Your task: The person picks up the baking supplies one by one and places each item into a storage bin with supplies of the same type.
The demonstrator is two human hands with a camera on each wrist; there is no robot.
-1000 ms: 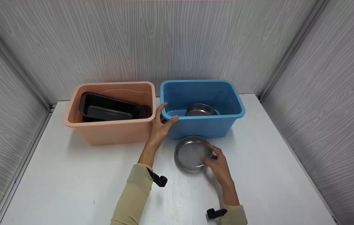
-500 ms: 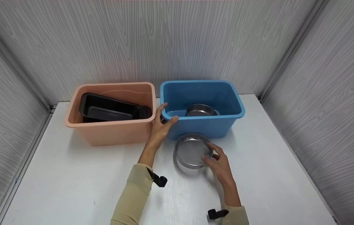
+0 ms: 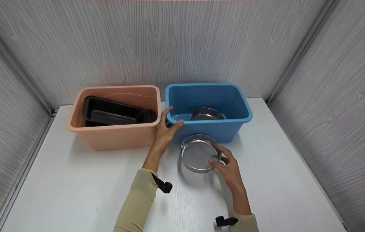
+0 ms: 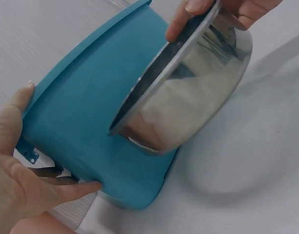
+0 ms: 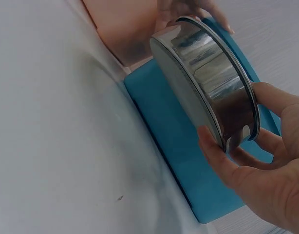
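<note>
round steel sieve [image 3: 198, 153] lifted just clear of the white tabletop [image 3: 73, 180], close in front of the blue bin [image 3: 208, 129], near the tabletop's middle. pinched at its near right rim by the right hand [image 3: 227, 167], thumb on the outer wall, fingers curled over the lip; grip clamped on the rim. tilted in the wrist views, mesh bottom facing the tabletop and the bin's front wall. left hand [image 3: 166, 129] wrapped round the near left corner of the blue bin, thumb over the rim, fingers against the outside wall; grip clamped on that corner.

likely light and rigid, thin polished metal, smooth and probably slippery on the wall; mesh bottom probably easy to dent, so best taken by the rolled rim or both sides of the wall, not the mesh.

a steel bowl [image 3: 206, 113] inside the blue bin. black baking trays [image 3: 114, 112] stacked in the orange bin [image 3: 114, 135] at the left.

compared with a second ago: sieve higher and nearer the blue bin, no longer flat on the tabletop; left hand unmoved.
</note>
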